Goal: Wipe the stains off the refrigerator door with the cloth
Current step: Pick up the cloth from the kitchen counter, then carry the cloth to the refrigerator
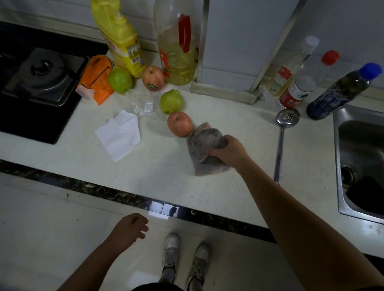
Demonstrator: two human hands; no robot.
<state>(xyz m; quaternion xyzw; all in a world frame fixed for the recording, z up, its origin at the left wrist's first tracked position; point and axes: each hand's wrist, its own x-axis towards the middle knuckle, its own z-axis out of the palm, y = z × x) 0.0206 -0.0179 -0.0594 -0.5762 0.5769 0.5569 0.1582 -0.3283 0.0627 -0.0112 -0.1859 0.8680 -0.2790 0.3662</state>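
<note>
The right hand (227,150) covers the middle of the grey cloth (205,150), and its fingers (223,140) curl into the fabric, so their tips are hidden. The red apple (180,123) overlaps the cloth's far corner. The sink (341,157) at the surface's right end and the stove (23,74) at its left end are cut off by the picture's edges. The bottle labels are too blurred to read.
</note>
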